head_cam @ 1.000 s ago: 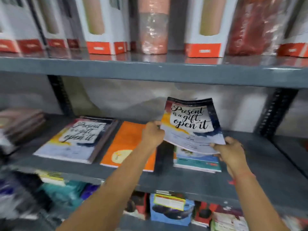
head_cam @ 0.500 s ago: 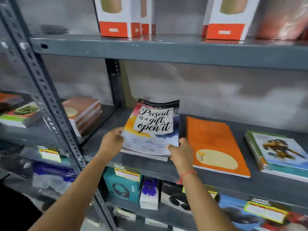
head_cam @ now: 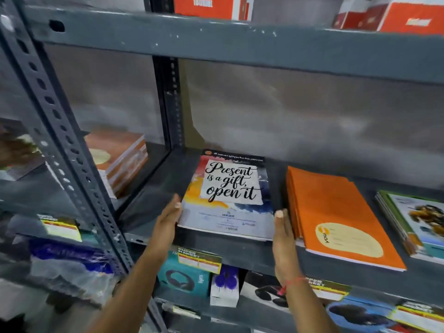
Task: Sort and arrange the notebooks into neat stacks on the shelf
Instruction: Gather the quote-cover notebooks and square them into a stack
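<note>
Far left, beyond the upright (head_cam: 60, 131), a brown stack (head_cam: 120, 162) sits in the neighbouring bay, blurred, not handled. Left hand (head_cam: 167, 222) lies flat against the left edge of the "Present" stack (head_cam: 228, 200), fingers (head_cam: 176, 204) straight and together, pressing rather than gripping; nothing is enclosed. Change from half a second ago: the "Present" notebook was then held tilted above the stack by both hands; it now lies flat on top, covers aligned, the pile resting on the shelf (head_cam: 153, 188) near its front lip. Right hand (head_cam: 284, 239) mirrors the left, palm against the pile's right edge, thumb tip at the front corner, hand open and flat, sitting in the narrow gap between this pile and the orange stack (head_cam: 336, 212) just beside it. Judgement: placement of this copy is done and the current step is squaring the pile's sides. The orange stack looks slightly fanned at its far edge, so it probably wants the same treatment. Further right, a green-edged stack (head_cam: 413, 222) with an illustrated cover lies apart, cut by the frame edge. Risk: the right hand could nudge the orange stack while squaring.
</note>
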{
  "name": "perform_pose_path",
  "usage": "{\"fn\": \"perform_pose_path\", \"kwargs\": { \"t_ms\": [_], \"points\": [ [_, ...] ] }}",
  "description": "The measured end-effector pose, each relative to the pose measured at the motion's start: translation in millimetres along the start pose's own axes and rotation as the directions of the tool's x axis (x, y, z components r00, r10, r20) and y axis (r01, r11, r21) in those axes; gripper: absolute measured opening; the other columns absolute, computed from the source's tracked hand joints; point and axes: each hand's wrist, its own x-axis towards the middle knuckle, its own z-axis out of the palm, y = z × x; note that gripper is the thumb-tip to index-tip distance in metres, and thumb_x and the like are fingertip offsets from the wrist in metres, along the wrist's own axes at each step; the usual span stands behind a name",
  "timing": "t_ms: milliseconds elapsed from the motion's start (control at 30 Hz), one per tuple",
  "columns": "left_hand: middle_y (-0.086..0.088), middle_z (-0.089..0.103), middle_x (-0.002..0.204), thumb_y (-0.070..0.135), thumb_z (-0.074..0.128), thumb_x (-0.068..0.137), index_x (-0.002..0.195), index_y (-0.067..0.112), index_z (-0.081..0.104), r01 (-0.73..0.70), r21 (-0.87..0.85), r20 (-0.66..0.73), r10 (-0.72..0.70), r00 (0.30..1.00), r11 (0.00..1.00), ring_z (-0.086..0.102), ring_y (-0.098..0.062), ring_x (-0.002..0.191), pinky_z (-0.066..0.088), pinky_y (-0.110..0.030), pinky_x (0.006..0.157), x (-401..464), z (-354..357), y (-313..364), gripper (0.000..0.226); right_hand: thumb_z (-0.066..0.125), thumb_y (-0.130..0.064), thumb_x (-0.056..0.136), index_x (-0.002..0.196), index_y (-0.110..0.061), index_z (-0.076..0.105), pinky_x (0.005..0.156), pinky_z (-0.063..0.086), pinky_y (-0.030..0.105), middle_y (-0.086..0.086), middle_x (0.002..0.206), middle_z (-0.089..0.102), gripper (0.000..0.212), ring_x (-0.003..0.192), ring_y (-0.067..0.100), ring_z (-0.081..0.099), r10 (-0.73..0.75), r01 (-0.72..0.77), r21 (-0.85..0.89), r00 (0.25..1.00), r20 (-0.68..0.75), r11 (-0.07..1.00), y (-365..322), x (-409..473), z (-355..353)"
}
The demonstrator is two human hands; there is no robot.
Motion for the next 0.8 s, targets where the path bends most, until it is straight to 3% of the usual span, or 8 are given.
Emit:
{"fn": "perform_pose_path", "kwargs": {
  "t_ms": [133,267,333,400,533,667,800],
  "points": [
    [0.016,0.033,0.132,0.025,0.035,0.095,0.142,0.026,0.028,0.016,-0.027,0.044,-0.014,0.999,1.000,0.030,0.001,0.119,0.022,-0.021,0.096,-1,10,-8,0.047,0.029,-0.054,0.087,0.146,-0.036,0.011,0.102,0.013,0.021,-0.014,0.155,0.018,0.065,0.124,-0.004,0.017,-0.003,0.004,-0.013,0.997,0.076,1.000,4,-6,13],
    [0.020,0.035,0.131,0.025,0.039,0.094,0.141,0.029,0.029,0.014,-0.011,0.100,-0.013,0.995,1.000,0.036,-0.001,0.120,0.030,-0.016,0.093,5,-1,-12,0.049,0.029,-0.064,0.081,0.146,-0.040,0.010,0.107,0.014,0.025,-0.020,0.151,0.016,0.072,0.124,-0.004,0.016,0.025,-0.022,-0.021,0.990,0.141,1.000,0,-8,4],
    [0.015,0.037,0.139,0.028,0.041,0.093,0.140,0.031,0.030,0.029,-0.034,0.119,-0.025,0.993,0.999,0.037,-0.007,0.126,0.029,-0.028,0.105,7,-7,-16,0.048,0.030,-0.083,0.062,0.145,-0.040,0.010,0.106,0.014,0.025,-0.027,0.141,0.017,0.096,0.128,-0.003,0.017,0.006,-0.007,0.013,0.990,0.138,1.000,2,-11,2],
    [0.008,0.033,0.148,0.033,0.036,0.094,0.140,0.033,0.029,0.059,-0.059,0.117,-0.052,0.992,0.996,0.032,-0.012,0.134,0.019,-0.043,0.115,8,-8,-19,0.046,0.027,-0.091,0.052,0.144,-0.043,0.008,0.110,0.014,0.029,-0.028,0.138,0.015,0.106,0.131,-0.001,0.016,-0.022,0.022,-0.003,0.993,0.119,1.000,4,-12,4],
    [0.008,0.029,0.151,0.038,0.035,0.094,0.140,0.037,0.027,0.057,-0.060,0.085,-0.052,0.995,0.997,0.024,-0.013,0.139,0.012,-0.046,0.117,8,-6,-21,0.046,0.033,-0.062,0.075,0.146,-0.038,0.008,0.108,0.013,0.023,-0.018,0.151,0.016,0.079,0.129,-0.003,0.016,-0.071,0.081,-0.069,0.988,0.138,0.994,12,-8,11],
    [0.005,0.045,0.139,0.023,0.043,0.093,0.138,0.032,0.034,0.006,-0.093,0.152,0.008,0.988,0.996,0.043,-0.010,0.124,0.026,-0.035,0.110,8,-14,-20,0.046,0.054,-0.035,0.088,0.147,-0.031,0.016,0.102,0.025,0.016,-0.029,0.133,0.029,0.070,0.122,-0.008,0.032,-0.113,0.114,0.002,0.983,0.146,0.994,14,-8,5],
    [0.006,0.057,0.129,0.004,0.045,0.089,0.126,0.027,0.049,-0.046,-0.148,0.238,0.080,0.968,0.988,0.050,-0.006,0.120,0.034,-0.024,0.103,6,-35,-26,0.044,0.062,-0.011,0.084,0.146,-0.024,0.025,0.079,0.044,0.000,-0.032,0.120,0.047,0.074,0.103,-0.016,0.050,-0.114,0.103,0.066,0.974,0.196,0.992,25,-7,-8]
  ]
}}
